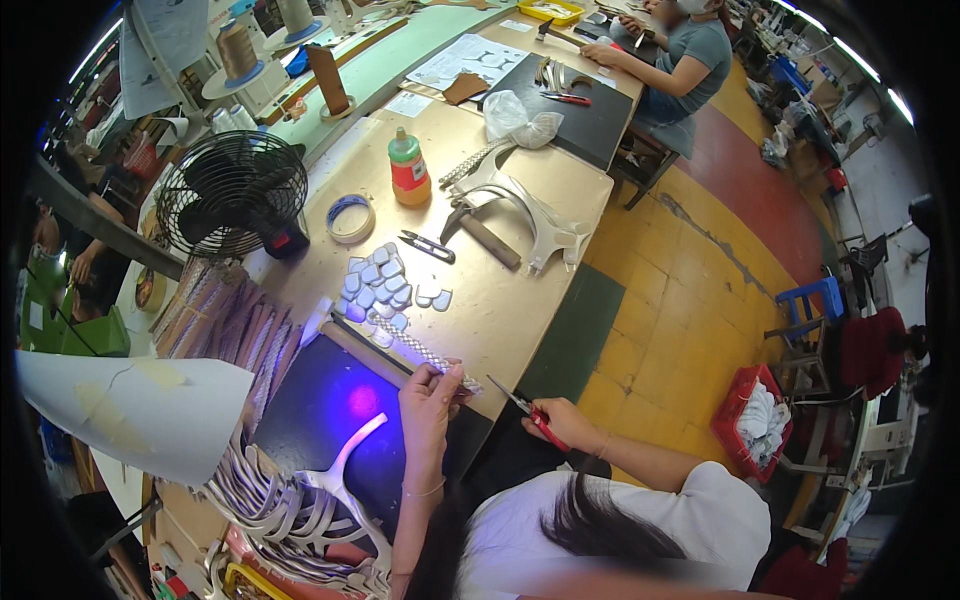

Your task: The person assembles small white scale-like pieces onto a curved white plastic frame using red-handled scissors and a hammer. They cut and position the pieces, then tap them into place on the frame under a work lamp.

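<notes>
Pinched between the fingers of my left hand [428, 408] is the end of a silvery braided strap [415, 348], which runs up and left over the table. My right hand [570, 424] grips a pair of red-handled scissors [546, 427]. Their blades point up and left toward the strap's end, a little apart from it. Beside the strap lies a heap of small pale rounded pieces [373, 284]. Below it are a long brown bar [368, 352] and a black mat [310, 390] lit by a violet glow. One pale Y-shaped strap piece [345, 460] rests on the mat's edge.
Thread snips [428, 247], a hammer [490, 243], a tape roll [351, 219], a glue bottle [408, 172] and a pale strap assembly [535, 215] lie farther up the table. A black fan [232, 195] stands left. A co-worker [680, 60] sits at the far end.
</notes>
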`<state>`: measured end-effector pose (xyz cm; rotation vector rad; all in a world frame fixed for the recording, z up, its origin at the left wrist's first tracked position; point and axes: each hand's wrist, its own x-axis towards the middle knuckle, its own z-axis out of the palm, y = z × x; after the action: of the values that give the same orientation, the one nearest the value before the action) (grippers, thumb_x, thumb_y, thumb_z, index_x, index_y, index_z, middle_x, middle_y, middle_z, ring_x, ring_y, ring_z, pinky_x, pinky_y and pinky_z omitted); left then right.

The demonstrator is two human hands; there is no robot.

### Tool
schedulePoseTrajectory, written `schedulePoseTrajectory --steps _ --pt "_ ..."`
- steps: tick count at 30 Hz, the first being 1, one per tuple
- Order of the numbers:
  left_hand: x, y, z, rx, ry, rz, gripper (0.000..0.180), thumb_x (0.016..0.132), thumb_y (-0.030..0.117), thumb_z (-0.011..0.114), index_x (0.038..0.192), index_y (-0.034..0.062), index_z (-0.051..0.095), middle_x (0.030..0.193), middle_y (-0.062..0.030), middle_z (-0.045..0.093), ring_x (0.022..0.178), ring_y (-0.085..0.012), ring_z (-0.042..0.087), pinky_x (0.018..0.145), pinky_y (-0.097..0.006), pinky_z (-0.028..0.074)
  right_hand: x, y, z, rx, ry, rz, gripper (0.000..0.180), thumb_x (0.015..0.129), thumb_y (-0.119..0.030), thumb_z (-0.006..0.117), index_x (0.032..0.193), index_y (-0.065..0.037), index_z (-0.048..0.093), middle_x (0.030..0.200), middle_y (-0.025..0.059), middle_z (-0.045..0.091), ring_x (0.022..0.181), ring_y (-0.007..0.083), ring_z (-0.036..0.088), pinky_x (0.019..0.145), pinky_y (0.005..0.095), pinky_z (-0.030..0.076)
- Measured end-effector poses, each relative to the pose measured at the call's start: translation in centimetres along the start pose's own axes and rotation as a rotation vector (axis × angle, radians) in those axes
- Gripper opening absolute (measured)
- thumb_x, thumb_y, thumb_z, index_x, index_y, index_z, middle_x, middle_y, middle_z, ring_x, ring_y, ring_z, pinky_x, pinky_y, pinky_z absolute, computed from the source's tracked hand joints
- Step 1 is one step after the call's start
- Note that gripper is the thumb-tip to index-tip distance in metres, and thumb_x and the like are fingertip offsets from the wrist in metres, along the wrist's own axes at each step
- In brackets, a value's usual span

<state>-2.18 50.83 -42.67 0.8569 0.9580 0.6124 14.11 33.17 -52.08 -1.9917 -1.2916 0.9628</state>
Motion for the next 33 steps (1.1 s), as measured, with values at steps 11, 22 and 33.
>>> schedulePoseTrajectory --steps 11,22,33 --pt "0.09 0.12 -0.17 0.010 -0.010 0.054 0.024 0.092 0.024 0.071 0.099 0.0015 0.065 0.078 -0.0055 0.069 0.059 -0.0110 0.064 0.054 -0.021 0.049 -0.01 -0.41 -0.06 -0.005 0.005 0.054 0.030 0.083 -0.027 0.071 0.073 -0.002 0.059 0.062 0.0200 0.056 0.057 0.0359 0.058 0.055 0.0400 0.046" --pt "0.03 0.12 -0.25 -0.008 -0.009 0.025 0.024 0.092 0.024 0.070 0.100 0.0016 0.065 0.076 -0.0050 0.067 0.060 -0.0106 0.063 0.056 -0.022 0.049 0.17 -0.27 -0.31 -0.066 -0.074 0.100 0.031 0.084 -0.034 0.068 0.081 -0.004 0.064 0.068 0.0189 0.063 0.067 0.0383 0.064 0.063 0.0439 0.050" --pt "-0.20 -0.06 -0.04 0.001 -0.014 0.023 0.025 0.092 0.027 0.070 0.100 0.0026 0.066 0.074 -0.0038 0.067 0.057 -0.0094 0.062 0.052 -0.020 0.046 0.17 -0.30 -0.30 -0.037 -0.068 0.088 0.030 0.084 -0.033 0.068 0.079 -0.005 0.063 0.066 0.0184 0.062 0.065 0.0375 0.063 0.062 0.0436 0.049"
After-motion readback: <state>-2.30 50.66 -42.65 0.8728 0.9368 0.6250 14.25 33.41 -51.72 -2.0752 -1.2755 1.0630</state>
